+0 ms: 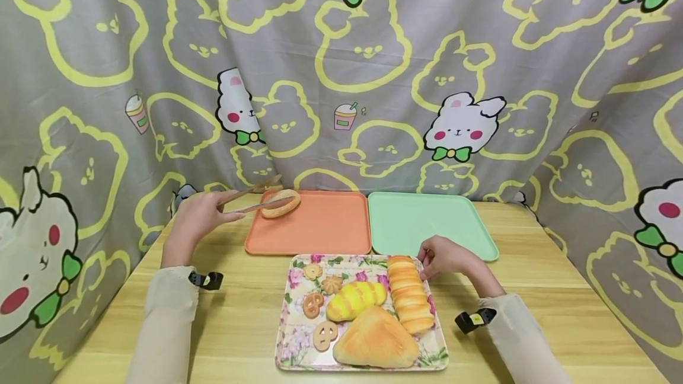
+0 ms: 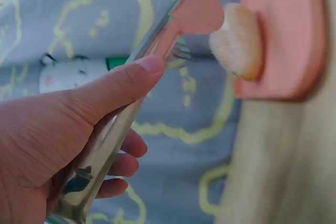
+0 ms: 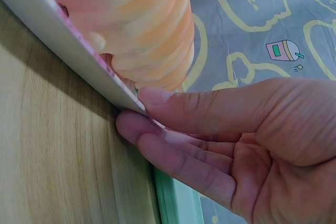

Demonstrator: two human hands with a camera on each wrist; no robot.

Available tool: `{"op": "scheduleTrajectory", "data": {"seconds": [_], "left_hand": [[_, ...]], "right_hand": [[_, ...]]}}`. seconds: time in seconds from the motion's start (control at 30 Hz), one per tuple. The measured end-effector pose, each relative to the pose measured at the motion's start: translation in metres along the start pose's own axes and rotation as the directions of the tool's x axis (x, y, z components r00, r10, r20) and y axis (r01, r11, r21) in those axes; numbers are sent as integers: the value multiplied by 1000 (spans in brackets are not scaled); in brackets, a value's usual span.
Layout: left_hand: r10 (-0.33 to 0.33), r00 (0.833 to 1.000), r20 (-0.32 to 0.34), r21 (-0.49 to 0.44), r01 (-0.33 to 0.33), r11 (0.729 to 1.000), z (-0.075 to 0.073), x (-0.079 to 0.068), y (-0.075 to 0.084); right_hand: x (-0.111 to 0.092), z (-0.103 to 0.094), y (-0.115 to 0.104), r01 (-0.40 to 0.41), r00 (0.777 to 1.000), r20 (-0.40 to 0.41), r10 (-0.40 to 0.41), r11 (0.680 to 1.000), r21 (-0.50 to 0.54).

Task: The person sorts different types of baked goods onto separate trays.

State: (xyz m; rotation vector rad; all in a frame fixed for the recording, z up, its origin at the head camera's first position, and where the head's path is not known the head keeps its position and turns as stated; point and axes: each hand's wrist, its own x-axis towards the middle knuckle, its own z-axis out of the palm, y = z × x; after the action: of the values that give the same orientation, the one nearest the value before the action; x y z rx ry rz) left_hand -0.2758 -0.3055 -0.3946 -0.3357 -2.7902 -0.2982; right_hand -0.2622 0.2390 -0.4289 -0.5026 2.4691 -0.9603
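My left hand [image 1: 196,218] holds a pair of metal tongs [image 2: 107,153], thumb along one arm and fingers around the other side. The tongs' arms are spread, and their tips reach a ring-shaped, bagel-like bread [image 1: 281,212] on the left end of the orange tray [image 1: 328,224]. In the left wrist view a broad tip overlaps the edge of that bread. With thumb and fingers, my right hand [image 1: 446,255] pinches the rim of a floral tray [image 3: 79,51] at its far right corner, beside a long ridged bread roll [image 1: 408,295].
Also on the floral tray lie a yellow bread [image 1: 356,301], a triangular bun [image 1: 376,339] and several cookies, one pretzel-shaped cookie [image 1: 312,304] among them. A green tray [image 1: 427,218] stands right of the orange one. Behind the wooden table [image 1: 229,325] hangs a patterned curtain [image 1: 299,153].
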Motion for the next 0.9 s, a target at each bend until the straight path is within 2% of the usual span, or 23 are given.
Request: {"op": "scheduleTrajectory", "data": {"seconds": [0.2,0.3,0.43,0.57,0.7,0.8,0.9], "left_hand": [[32,999,7,16,-32,999,-13,3,26],[81,997,-20,9,-80,997,-20,2,43],[161,986,-54,-70,-164,984,-27,1,68],[254,966,-40,-173,-257,951,-31,0,91],[325,944,54,-278,-299,913,-34,-3,109],[362,926,103,-313,-315,896,-36,-9,118],[405,907,115,-320,-353,879,-33,-15,121]], "right_hand": [[1,-1,2,-1,1000,5,1,1000,6],[1,-1,3,8,1000,4,-8,1000,-6],[2,-2,3,10,1000,1,-10,1000,-20],[3,-3,4,4,1000,-1,-4,1000,-18],[4,-3,4,5,1000,-7,-6,1000,-16],[4,-3,3,1,1000,-10,-1,1000,-18],[4,-2,4,-2,1000,-7,2,1000,-25]]}}
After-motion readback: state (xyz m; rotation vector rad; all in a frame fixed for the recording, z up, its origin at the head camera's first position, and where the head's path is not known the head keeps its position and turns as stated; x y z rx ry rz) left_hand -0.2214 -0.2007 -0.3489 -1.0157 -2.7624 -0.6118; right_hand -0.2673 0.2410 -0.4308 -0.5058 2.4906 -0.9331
